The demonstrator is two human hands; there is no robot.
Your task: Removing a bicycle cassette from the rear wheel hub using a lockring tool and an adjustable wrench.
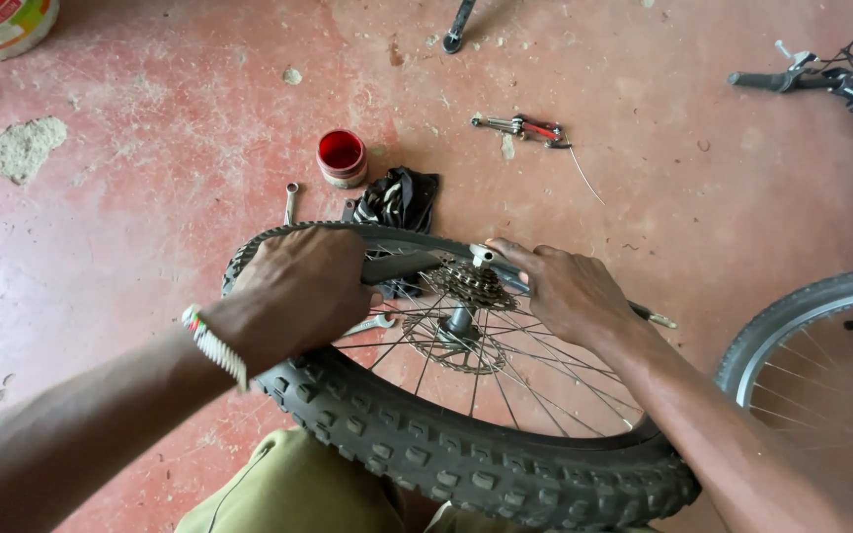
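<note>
Your left hand lies over the far left of the bicycle wheel, its fingers curled down and pressed together on the knobby tyre and rim. The wheel stands tilted against your lap on the red floor, near edge towards you. Just behind it sit a small red tin, a spanner and a crumpled black rag. At the hub, the sprocket cluster faces up among the spokes. Your right hand rests beside it, fingers closed around a long-handled tool set on the sprockets. Farther right lie a red-handled tool, a handlebar and another wheel.
</note>
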